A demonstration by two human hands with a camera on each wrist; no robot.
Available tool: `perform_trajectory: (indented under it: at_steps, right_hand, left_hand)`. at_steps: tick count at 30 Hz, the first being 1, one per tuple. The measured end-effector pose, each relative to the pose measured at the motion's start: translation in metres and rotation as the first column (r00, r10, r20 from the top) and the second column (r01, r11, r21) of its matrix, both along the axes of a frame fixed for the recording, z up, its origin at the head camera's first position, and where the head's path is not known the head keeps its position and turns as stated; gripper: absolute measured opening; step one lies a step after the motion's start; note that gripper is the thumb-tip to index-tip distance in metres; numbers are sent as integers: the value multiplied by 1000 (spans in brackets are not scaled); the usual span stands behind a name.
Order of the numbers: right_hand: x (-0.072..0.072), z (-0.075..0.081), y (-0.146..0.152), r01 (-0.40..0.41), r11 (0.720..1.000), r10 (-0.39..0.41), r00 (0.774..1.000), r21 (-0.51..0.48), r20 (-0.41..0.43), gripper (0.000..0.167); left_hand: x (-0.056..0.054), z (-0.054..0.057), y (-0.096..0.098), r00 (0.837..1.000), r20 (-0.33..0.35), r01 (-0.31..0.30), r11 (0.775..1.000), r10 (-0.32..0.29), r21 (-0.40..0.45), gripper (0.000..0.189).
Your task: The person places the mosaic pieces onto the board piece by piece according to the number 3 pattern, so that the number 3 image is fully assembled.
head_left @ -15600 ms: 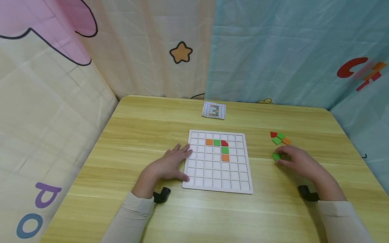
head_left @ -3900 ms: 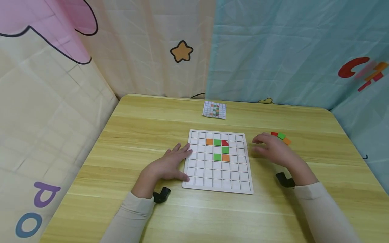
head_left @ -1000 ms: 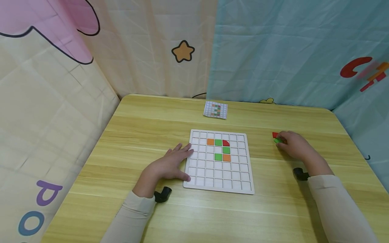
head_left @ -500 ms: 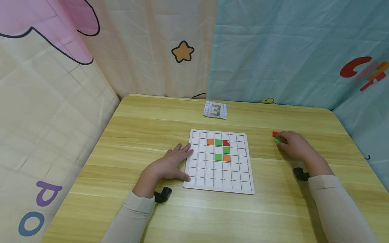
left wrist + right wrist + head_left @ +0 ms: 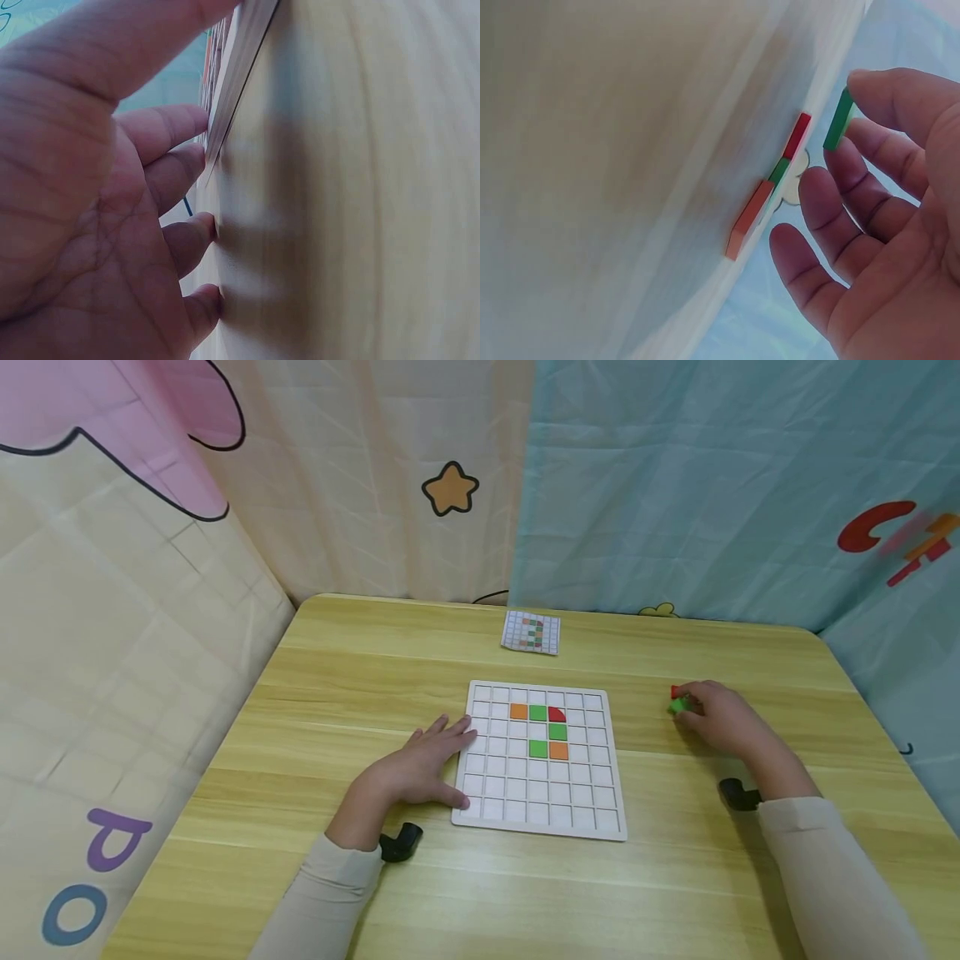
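So the right hand [image 5: 723, 722] reaches in from the lower right, wrist bent so the fingers point left across the table [image 5: 360, 677], and it's got a green tile [image 5: 838, 120] pinched on edge between thumb and fingers. The wrist view shows the tile clear of the tabletop, with the thumb on one side; which fingertips back it is honestly hard to make out, maybe index and middle. The other fingers on that hand are loosely bent. Right beside it on the table there's a red tile [image 5: 797, 136], a second green tile [image 5: 778, 171] and an orange tile [image 5: 750, 220], in that order. The left hand [image 5: 420, 768] is doing the flat, spread-out thing: fingers fanned, not gripping anything, a couple of fingertips on the left edge of the white grid board [image 5: 517, 789], the thumb by its lower-left corner and the outer fingers on the wood. On the board, the top row of pieces goes orange square [image 5: 519, 712], green square [image 5: 537, 712], then a red rounded-corner piece [image 5: 557, 715]; under the red is another green square [image 5: 557, 732], and below that a green-and-orange pair [image 5: 537, 749]. A small printed grid card [image 5: 531, 633] lies behind the board, near the table's far edge.
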State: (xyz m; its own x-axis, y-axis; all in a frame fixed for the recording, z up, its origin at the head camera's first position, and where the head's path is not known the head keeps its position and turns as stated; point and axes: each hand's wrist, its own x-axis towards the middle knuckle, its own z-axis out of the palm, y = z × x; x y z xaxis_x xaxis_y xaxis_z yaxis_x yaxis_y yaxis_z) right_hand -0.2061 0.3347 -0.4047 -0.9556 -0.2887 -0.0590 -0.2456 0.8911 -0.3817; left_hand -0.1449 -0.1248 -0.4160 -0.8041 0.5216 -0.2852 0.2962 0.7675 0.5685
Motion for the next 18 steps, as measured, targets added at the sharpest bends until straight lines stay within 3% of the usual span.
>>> perform_trajectory:
  at_steps: [6,18]
  right_hand:
    - [3,3,-8,-31,999,31,999,9,-17,38]
    - [9,9,-31,-66,998,66,997,-1,-26,30]
  left_hand:
    - [0,0,0,1000,-1,4,1000,-4,2,99]
    - [0,0,0,1000,-3,3,1000,-3,2,99]
